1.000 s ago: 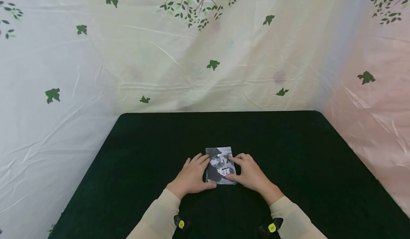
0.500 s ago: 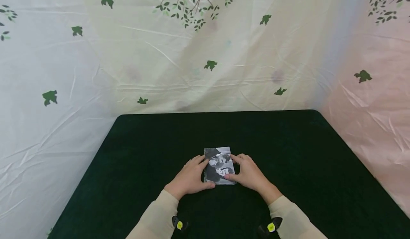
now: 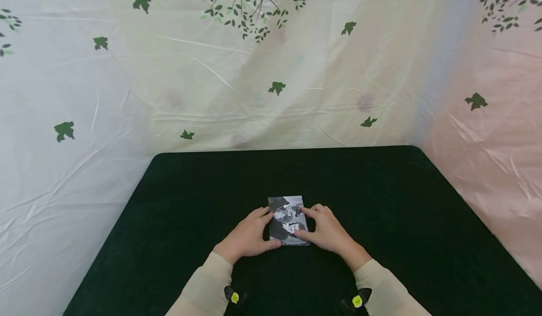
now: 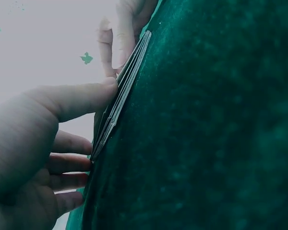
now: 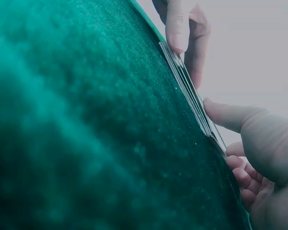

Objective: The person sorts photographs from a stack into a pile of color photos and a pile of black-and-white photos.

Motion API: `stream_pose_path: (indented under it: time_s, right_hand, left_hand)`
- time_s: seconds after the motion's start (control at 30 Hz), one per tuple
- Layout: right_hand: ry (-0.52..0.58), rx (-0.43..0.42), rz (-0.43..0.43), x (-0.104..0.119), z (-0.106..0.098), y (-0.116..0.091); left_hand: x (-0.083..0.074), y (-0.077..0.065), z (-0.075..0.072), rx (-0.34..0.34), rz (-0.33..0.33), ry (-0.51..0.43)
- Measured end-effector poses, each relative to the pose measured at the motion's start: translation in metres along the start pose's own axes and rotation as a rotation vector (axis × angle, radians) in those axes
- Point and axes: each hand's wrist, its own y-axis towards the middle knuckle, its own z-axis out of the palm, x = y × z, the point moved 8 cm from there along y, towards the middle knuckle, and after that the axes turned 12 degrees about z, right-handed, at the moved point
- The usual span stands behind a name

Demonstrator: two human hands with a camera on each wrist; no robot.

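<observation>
A small stack of photo cards (image 3: 280, 230), with a black-and-white picture uppermost, lies on the dark green cloth. My left hand (image 3: 251, 235) holds its left side, fingers along the left edge and thumb at the near edge. From the other side my right hand (image 3: 329, 231) grips it, the thumb over the lower right part and the index fingertip at the right edge. In the left wrist view the layers of the stack (image 4: 127, 86) show as slightly spread thin edges. The right wrist view shows the stack (image 5: 188, 91) edge-on too, between both hands.
Dark green cloth (image 3: 203, 184) covers the table, whose far corners are rounded. Behind and beside it hangs a pale curtain (image 3: 228, 104) printed with leafy branches and green birds. Black straps with yellow tags (image 3: 357, 301) sit at both wrists.
My left fingertips have slid from the top of the stack to its left edge. The right index finger shifted slightly at the right edge. The whole view has drifted a little.
</observation>
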Motion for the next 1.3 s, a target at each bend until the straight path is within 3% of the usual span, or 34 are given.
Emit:
stream_pose_path:
  time_s: [0.43, 0.63, 0.77, 0.9, 1.03, 1.3]
  right_hand:
    - [0.038, 0.005, 0.041, -0.002, -0.004, 0.002]
    - [0.151, -0.01, 0.098, -0.007, -0.009, 0.004]
    - [0.273, -0.011, 0.133, -0.011, -0.01, 0.004]
    - [0.456, 0.011, 0.179, -0.014, -0.011, 0.002]
    - [0.583, 0.035, 0.235, -0.011, -0.012, 0.0]
    - [0.633, -0.015, 0.248, 0.015, -0.007, -0.005]
  left_hand:
    - [-0.006, 0.002, -0.009, -0.092, 0.052, -0.078]
    - [-0.008, 0.005, -0.01, -0.113, 0.063, -0.109]
    - [-0.008, 0.004, -0.015, -0.2, 0.066, -0.225]
    - [-0.003, 0.0, -0.023, -0.34, 0.012, -0.359]
    - [0.005, -0.004, -0.027, -0.424, -0.089, -0.479]
    - [0.029, -0.021, -0.035, -0.533, -0.234, -0.602]
